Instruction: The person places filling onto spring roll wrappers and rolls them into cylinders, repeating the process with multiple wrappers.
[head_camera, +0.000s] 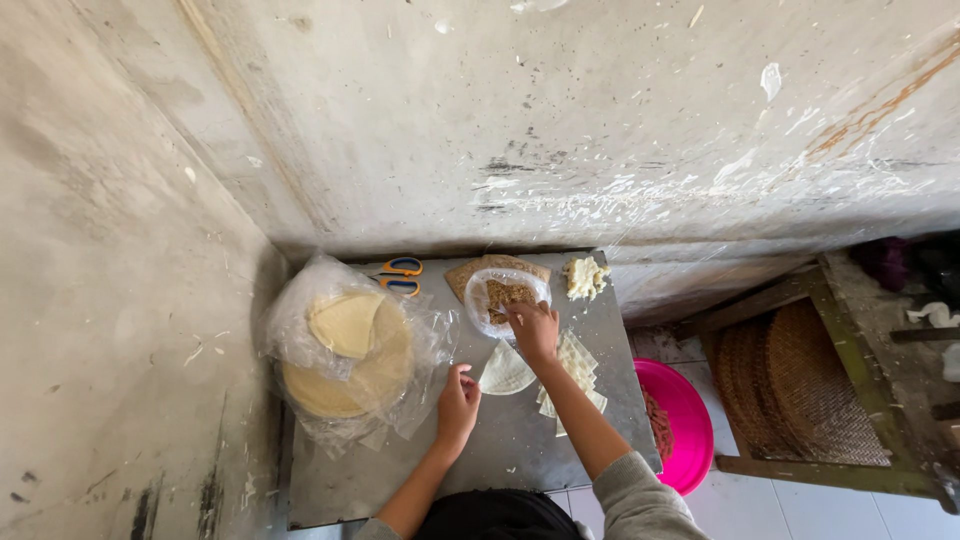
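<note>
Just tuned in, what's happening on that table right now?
A person works at a grey metal table set in a concrete corner. The right hand reaches into a shallow clear dish of brown crumbly filling. The left hand rests on the table beside a pale wrapper piece. A stack of cut wrappers lies under the right forearm. A plastic bag of round sheets sits to the left, scissors behind it, and a pink basin stands off the table's right edge.

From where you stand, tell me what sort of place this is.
Probably a makeshift food-prep corner, not a fitted kitchen: a metal table pushed against bare, stained concrete walls, a bagged stack of round wrappers, and a clear bowl of filling.
</note>
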